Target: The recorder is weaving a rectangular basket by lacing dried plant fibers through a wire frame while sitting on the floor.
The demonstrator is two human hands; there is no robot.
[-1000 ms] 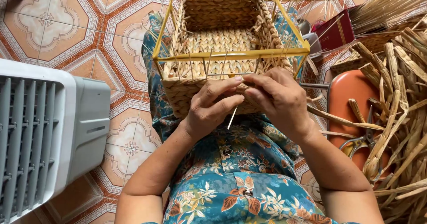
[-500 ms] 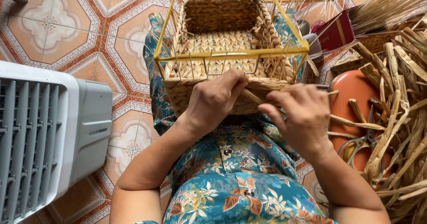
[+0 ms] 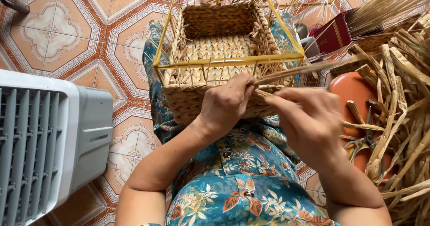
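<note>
left hand [image 3: 228, 102] pinching a dried straw strand [image 3: 304, 68] against the woven basket [image 3: 215, 51] near wall, right hand [image 3: 309, 123] loosely curled just right of basket, grasp unclear, strand running lengthwise right and slightly upward from basket rim

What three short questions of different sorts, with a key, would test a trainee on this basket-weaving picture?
1. True or false: the left hand presses on the woven basket's near wall.
2. Which thing runs from the hands out to the right? A a dried reed strand; B a rope; C a wire.
3. Fill in: the metal snips lie on an orange ____.

Key: 1 true. 2 A. 3 stool; its shape is only partly visible. The right hand is blurred.
</note>
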